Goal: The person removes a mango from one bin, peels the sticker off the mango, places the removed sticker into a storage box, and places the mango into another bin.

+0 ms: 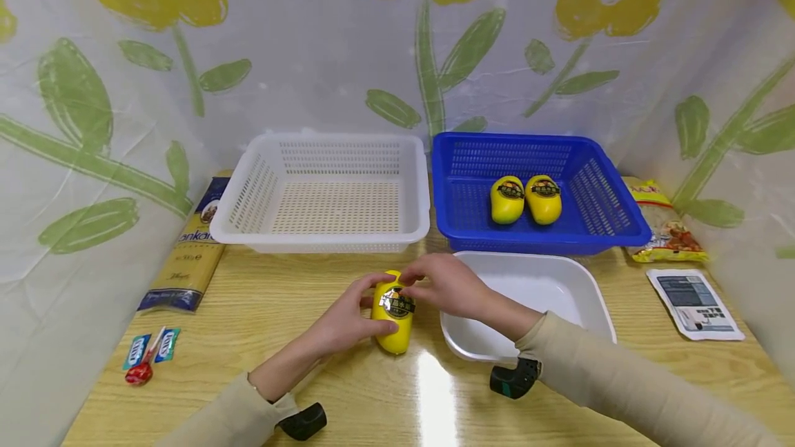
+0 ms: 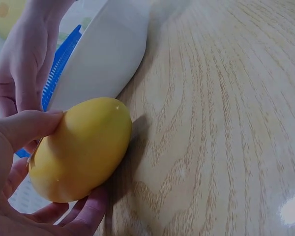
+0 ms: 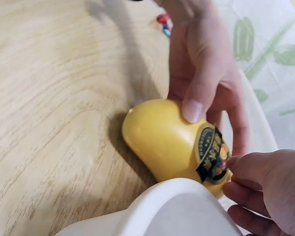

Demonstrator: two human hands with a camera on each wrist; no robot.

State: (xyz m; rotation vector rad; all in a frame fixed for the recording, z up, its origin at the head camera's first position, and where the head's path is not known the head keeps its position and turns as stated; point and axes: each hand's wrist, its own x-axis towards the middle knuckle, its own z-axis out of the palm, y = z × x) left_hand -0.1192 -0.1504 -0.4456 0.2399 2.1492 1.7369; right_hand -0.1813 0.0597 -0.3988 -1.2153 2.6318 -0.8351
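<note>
From the head camera, a glossy yellow mango-shaped plastic container (image 1: 393, 314) with a round dark label on its upper face lay on the pale wood-grain worktop (image 1: 348, 399), just left of a white shallow plastic tray (image 1: 559, 288). The left hand (image 1: 348, 319) cupped it from the left with curled fingers, and the right hand (image 1: 447, 285) pinched its far end at the label. Farther back stood a white slotted plastic basket (image 1: 323, 188) and a blue slotted plastic basket (image 1: 534, 188), the blue one holding two more yellow mango-shaped containers (image 1: 525, 199).

The left wrist camera showed the container (image 2: 81, 150) as a smooth, egg-like yellow body with no markings on that side, thumb on top and fingers beneath, its lower side on the worktop.

The right wrist camera showed the container (image 3: 174, 140) tapering to a small tip towards the near side, with a black-and-gold oval sticker near its wider end; the left thumb pressed beside the sticker and the right fingertips (image 3: 236, 164) touched the end.
</note>
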